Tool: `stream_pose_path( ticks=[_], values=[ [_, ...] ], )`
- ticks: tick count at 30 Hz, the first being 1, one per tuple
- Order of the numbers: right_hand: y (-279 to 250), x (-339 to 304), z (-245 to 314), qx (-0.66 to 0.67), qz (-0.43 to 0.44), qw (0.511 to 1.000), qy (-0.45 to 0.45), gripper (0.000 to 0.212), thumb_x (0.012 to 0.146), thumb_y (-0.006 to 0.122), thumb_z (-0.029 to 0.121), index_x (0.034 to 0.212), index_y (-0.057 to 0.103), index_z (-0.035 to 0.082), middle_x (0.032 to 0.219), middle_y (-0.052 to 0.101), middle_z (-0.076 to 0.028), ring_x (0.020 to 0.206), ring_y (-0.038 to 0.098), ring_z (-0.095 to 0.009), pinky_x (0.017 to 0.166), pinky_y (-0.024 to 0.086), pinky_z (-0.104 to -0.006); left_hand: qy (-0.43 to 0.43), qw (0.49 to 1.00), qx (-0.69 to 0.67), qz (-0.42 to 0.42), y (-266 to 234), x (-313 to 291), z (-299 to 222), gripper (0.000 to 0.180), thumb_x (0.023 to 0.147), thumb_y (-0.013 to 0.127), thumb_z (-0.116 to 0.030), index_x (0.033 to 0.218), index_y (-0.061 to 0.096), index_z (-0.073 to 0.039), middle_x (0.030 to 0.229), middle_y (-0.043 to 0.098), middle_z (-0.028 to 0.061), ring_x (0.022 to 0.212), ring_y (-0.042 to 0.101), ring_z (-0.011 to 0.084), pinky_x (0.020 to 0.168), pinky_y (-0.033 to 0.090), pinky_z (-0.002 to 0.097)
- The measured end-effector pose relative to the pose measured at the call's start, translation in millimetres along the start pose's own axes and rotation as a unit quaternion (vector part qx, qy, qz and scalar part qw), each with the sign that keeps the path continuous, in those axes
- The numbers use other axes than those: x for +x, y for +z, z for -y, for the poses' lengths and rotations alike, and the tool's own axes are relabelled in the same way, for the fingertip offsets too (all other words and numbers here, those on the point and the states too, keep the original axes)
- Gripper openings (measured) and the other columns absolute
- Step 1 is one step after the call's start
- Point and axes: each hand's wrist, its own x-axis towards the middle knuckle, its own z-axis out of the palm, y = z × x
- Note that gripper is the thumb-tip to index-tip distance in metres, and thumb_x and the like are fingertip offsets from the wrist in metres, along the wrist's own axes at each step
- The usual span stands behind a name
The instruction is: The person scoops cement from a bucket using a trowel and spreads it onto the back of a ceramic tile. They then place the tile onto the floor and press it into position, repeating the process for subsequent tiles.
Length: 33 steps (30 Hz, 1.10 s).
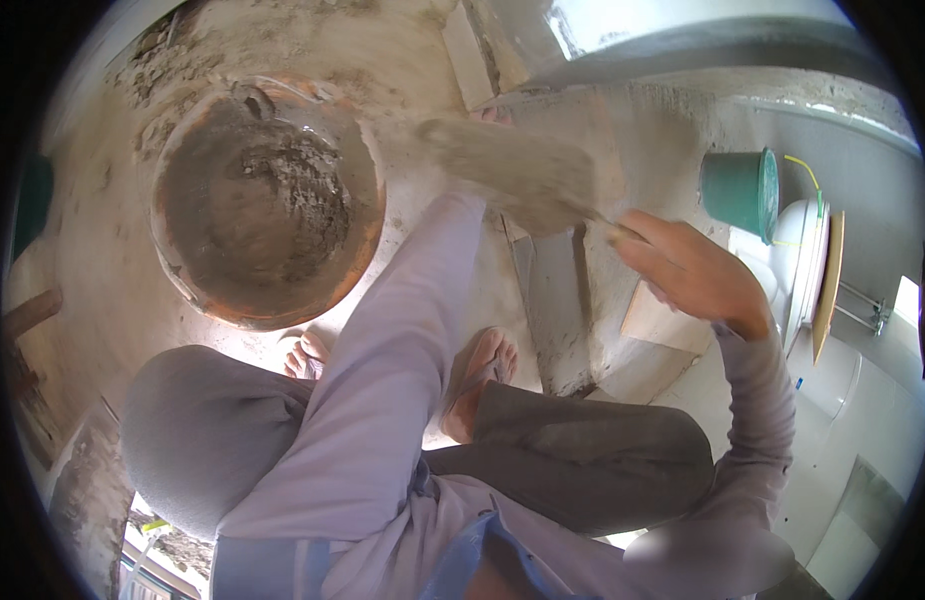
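My right hand (692,270) is closed round the handle of a trowel, right of the middle. The trowel's blade (517,172) is smeared by motion and looks coated in grey-brown mortar. My left arm (402,310) reaches forward, and its hand is mostly hidden behind the blade. Only a small pinkish patch, perhaps fingertips, shows beyond the blade's far edge, so its grip cannot be told. To the left stands a wide round basin (367,240) with an orange-brown rim. Wet grey mortar (252,200) lies in it, lumpy toward its right side.
On the right, a green bucket (737,190) lies tilted beside a white toilet (797,260) with its seat raised. A concrete step edge (557,310) runs ahead of my sandalled foot (482,375). Loose rubble (167,60) lies beyond the basin; wood (32,312) is at far left.
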Motion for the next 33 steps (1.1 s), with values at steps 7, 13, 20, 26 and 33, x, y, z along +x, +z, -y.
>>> stream_pose_path(
  ticks=[7,13,20,26,33],
  values=[
    [71.9,-40.9,-107.6,0.374,-0.110,0.916,0.092,0.029,0.099,0.045,0.028,0.106,0.055,0.001,0.064,0.048,0.000,0.048,0.046,-0.007,0.043,0.038,-0.0235,-0.068,0.982,-0.022,-0.176,17.9,16.3,-2.4,0.064,0.093,0.059,-0.042,0.141,0.035,-0.007,0.140,0.044,0.0057,0.126,0.046,0.0213,0.098,0.039,0.0336],
    [120.3,3.1,-121.3,0.526,-0.169,0.830,0.079,0.031,0.098,0.048,0.029,0.110,0.055,0.001,0.073,0.051,-0.003,0.049,0.048,-0.010,0.041,0.038,-0.0244,-0.082,0.976,0.092,-0.181,16.5,23.8,-7.5,0.077,0.091,0.057,-0.047,0.147,0.026,-0.005,0.150,0.036,0.0076,0.133,0.040,0.0221,0.103,0.040,0.0344],
    [118.6,14.7,-149.4,0.571,-0.177,0.800,0.059,0.033,0.097,0.049,0.031,0.109,0.056,0.001,0.072,0.051,-0.002,0.049,0.049,-0.011,0.041,0.038,-0.0256,-0.062,0.967,-0.014,-0.246,24.3,25.3,0.5,0.074,0.089,0.056,-0.053,0.141,0.035,-0.005,0.144,0.043,0.0038,0.126,0.047,0.0199,0.097,0.046,0.0376],
    [123.0,19.9,-165.7,0.572,-0.225,0.788,0.042,0.035,0.097,0.050,0.032,0.110,0.056,0.000,0.071,0.050,-0.001,0.047,0.047,-0.009,0.040,0.035,-0.0226,-0.051,0.967,-0.025,-0.247,29.7,27.0,-0.3,0.073,0.088,0.055,-0.056,0.139,0.037,-0.008,0.142,0.046,0.0003,0.121,0.050,0.0174,0.088,0.046,0.0377],
    [111.2,30.4,-159.9,0.542,-0.172,0.821,0.055,0.035,0.098,0.048,0.034,0.107,0.057,0.001,0.072,0.049,-0.001,0.046,0.045,-0.008,0.039,0.034,-0.0226,-0.065,0.963,-0.054,-0.256,42.4,22.1,-9.3,0.069,0.089,0.059,-0.053,0.140,0.037,-0.012,0.146,0.042,0.0001,0.126,0.046,0.0173,0.099,0.038,0.0348]
  ],
)
